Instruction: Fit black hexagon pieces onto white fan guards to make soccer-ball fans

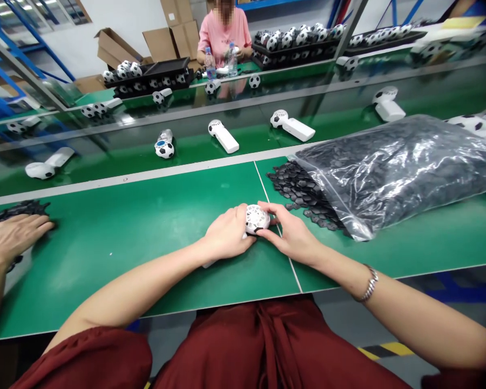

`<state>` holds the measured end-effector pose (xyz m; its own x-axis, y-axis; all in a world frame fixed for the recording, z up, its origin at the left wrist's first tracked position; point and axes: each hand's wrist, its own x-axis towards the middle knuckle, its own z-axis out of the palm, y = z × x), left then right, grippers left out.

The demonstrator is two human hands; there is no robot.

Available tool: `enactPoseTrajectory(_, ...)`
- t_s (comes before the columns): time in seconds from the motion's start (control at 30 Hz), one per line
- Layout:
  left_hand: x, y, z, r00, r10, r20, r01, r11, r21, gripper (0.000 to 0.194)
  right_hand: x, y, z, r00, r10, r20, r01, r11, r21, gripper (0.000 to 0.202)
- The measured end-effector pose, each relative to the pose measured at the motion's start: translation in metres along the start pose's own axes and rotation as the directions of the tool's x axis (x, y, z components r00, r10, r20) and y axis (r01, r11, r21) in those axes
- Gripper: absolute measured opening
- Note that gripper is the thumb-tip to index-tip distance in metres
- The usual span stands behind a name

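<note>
A white, football-patterned round head of a handheld fan [256,219] is held just above the green table. My left hand [229,232] wraps round its left side and covers most of the handle; a bit of white shows beneath the wrist. On the right side, my right hand [289,232] pinches the rim between thumb and fingers. Small black pieces [297,186] spill in a pile from a clear plastic bag [409,167] to the right of my hands.
Several white football fans, one of them here [224,136], lie on the green conveyor [133,162] beyond the table edge. A co-worker's hand [16,235] rests on black pieces at far left. Across the line sits a person in pink [222,38], beside black trays [299,54] of football parts.
</note>
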<state>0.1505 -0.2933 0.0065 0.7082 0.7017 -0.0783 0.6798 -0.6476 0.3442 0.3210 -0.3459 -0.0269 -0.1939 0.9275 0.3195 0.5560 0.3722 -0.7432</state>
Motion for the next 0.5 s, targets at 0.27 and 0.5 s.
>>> enactPoseTrajectory(0.27, -0.001, -0.004, -0.007, 0.998, 0.035, 0.051, -0.040, 0.995, 0.087, 0.046, 0.009, 0.013, -0.034, 0.998, 0.059, -0.036, -0.062, 0.992, -0.106, 0.019)
enactPoseTrajectory(0.5, -0.003, -0.007, -0.013, 0.999, 0.007, 0.049, -0.014, 0.986, 0.165, 0.060, 0.011, 0.039, -0.059, 0.992, 0.004, 0.127, 0.089, 0.692, -0.716, 0.015)
